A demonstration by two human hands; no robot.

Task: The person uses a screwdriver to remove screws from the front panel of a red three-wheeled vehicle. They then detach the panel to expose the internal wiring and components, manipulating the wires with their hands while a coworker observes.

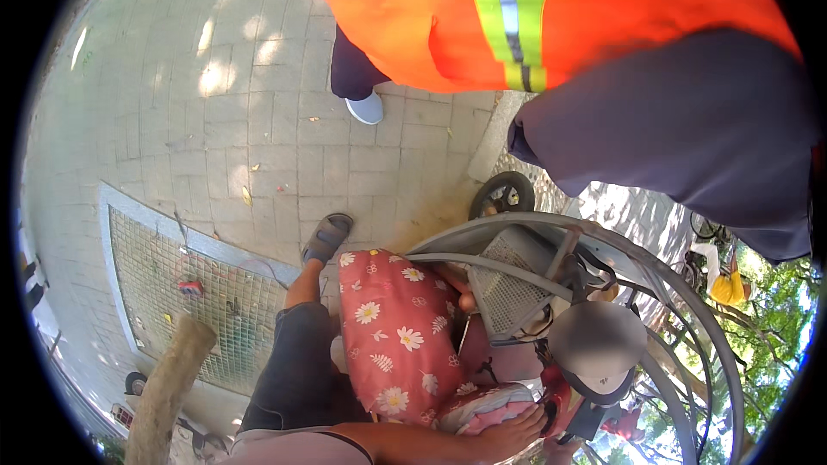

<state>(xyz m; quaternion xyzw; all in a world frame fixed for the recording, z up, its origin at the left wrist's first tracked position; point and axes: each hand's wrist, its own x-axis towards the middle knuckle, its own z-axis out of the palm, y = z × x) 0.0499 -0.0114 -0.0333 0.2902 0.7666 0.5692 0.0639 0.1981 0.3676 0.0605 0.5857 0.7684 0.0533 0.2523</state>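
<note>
Neither of my hands shows. An orange vest with yellow-green and silver bands fills the top, over a dark trouser leg and a light-blue shoe. Dark grey cloth covers the upper right; whether it is a sleeve or a trouser leg, I cannot tell. Below, another person in denim shorts and a grey sandal lays a bare hand on pinkish cloth. Beside that arm bulges red flowered fabric. A person in a cap is close by, among grey curved bars.
Grey curved bars ring a perforated grey panel, with a small black wheel near it. At left stands a wire-mesh panel in a pale frame. A cut log juts up at lower left. Trees and a yellow-clad figure are farther off.
</note>
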